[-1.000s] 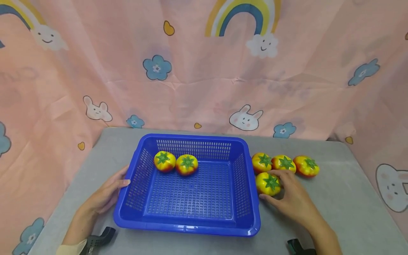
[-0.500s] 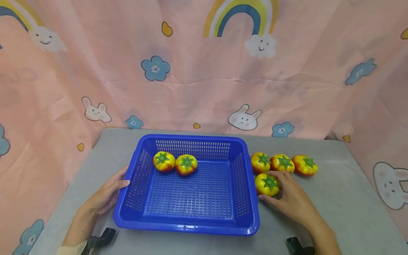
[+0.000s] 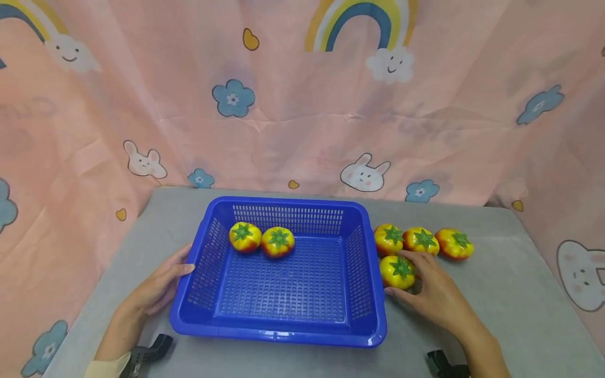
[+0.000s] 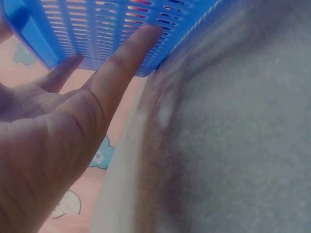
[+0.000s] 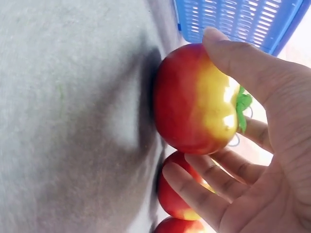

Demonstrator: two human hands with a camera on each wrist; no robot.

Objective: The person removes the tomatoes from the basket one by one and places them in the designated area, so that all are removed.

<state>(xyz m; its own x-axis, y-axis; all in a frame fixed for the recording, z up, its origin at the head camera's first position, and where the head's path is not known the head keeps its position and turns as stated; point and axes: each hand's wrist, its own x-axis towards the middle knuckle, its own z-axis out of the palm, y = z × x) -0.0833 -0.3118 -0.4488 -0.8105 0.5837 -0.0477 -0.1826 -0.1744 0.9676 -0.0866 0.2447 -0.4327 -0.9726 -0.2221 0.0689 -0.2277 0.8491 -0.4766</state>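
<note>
A blue plastic basket (image 3: 279, 335) stands on the table, with two yellow-and-red tomatoes, one tomato (image 3: 244, 238) beside another tomato (image 3: 277, 242), near its back left corner. My left hand (image 3: 158, 286) holds the basket's left side, thumb on the rim and fingers against the slotted outer wall (image 4: 104, 29). To the basket's right, my right hand (image 3: 432, 289) grips the nearest tomato (image 5: 194, 102) between thumb and fingers; its green leafy top faces up. This tomato sits right by the basket's wall, low at the grey surface.
Behind the right hand, three more tomatoes lie in a row: a left tomato (image 3: 388, 240), a middle tomato (image 3: 420, 240) and a right tomato (image 3: 454, 244). The grey tabletop (image 3: 515, 294) ends at a pink patterned curtain (image 3: 293, 142). Dark wrist straps show at the front.
</note>
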